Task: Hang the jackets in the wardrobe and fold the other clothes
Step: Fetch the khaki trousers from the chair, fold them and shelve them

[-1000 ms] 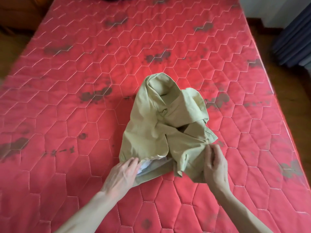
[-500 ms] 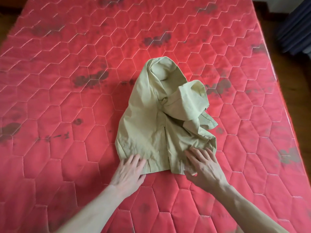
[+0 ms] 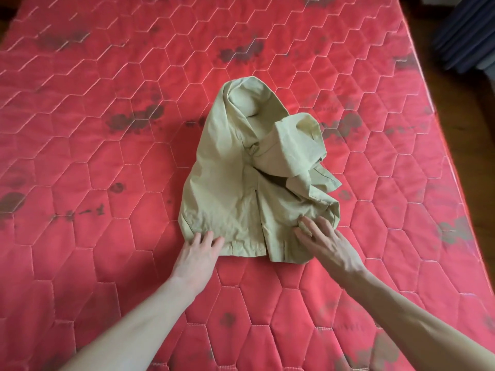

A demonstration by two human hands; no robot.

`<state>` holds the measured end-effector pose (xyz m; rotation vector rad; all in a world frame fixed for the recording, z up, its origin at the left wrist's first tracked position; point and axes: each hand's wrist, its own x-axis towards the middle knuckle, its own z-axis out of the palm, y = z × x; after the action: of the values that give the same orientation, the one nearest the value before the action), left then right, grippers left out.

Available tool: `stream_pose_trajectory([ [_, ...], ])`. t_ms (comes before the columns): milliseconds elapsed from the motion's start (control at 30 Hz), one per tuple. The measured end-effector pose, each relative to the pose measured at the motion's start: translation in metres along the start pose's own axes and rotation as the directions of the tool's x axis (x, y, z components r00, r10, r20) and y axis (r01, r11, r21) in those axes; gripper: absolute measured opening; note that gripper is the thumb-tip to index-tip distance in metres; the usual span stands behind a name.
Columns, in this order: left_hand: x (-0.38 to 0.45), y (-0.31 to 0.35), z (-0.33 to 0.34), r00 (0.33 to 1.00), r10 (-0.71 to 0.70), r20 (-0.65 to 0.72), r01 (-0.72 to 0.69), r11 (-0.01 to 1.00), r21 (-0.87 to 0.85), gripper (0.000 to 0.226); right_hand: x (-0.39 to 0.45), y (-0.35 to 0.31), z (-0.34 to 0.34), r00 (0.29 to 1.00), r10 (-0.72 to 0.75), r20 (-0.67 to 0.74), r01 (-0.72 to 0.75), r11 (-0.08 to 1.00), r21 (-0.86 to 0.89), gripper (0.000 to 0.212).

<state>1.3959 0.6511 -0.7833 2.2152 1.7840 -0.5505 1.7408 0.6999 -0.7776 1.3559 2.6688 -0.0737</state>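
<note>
Two hands work apart on a red quilted mattress (image 3: pixel 80 170): the left hand (image 3: pixel 197 254) lies flat, fingers straight, on the near left hem of a khaki garment (image 3: pixel 241 188), while the right hand (image 3: pixel 325 242) presses its near right corner. Farther back the cloth stays bunched — smoothing outward from the hem, then flattening that far heap, would likely give clean folds.

Versus 1.0 s ago: left hand (image 3: pixel 197 253) no longer tucks under the khaki garment (image 3: pixel 257 178); its straight fingers lie flat on the near-left hem. Right hand (image 3: pixel 325 243) releases its pinch on the near-right corner, fingers now spread on the cloth. White lining no longer shows; near hem lies flatter.
</note>
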Motion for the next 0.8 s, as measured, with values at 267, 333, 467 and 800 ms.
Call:
stream_pose_trajectory([
  [267,-0.022,-0.015,-0.053,0.977,-0.071,-0.199,0.033,0.981,-0.190,0.052,-0.010,0.009,-0.057,0.993,0.027,-0.112,-0.002,0.976,0.218,0.050],
  [333,-0.029,-0.021,-0.082,0.971,-0.086,-0.225,0.026,0.966,-0.258,0.046,-0.012,0.006,-0.086,0.983,0.069,-0.173,-0.028,0.973,0.229,0.042],
  [467,-0.048,-0.038,-0.136,0.977,-0.061,-0.205,-0.041,0.887,-0.459,0.026,-0.010,-0.003,-0.146,0.966,0.204,-0.162,-0.147,0.941,0.306,0.050],
  [800,-0.137,-0.076,-0.276,0.974,-0.097,-0.204,-0.096,0.640,-0.762,0.020,-0.032,-0.002,-0.352,0.920,0.390,-0.045,-0.246,0.662,0.708,0.025],
])
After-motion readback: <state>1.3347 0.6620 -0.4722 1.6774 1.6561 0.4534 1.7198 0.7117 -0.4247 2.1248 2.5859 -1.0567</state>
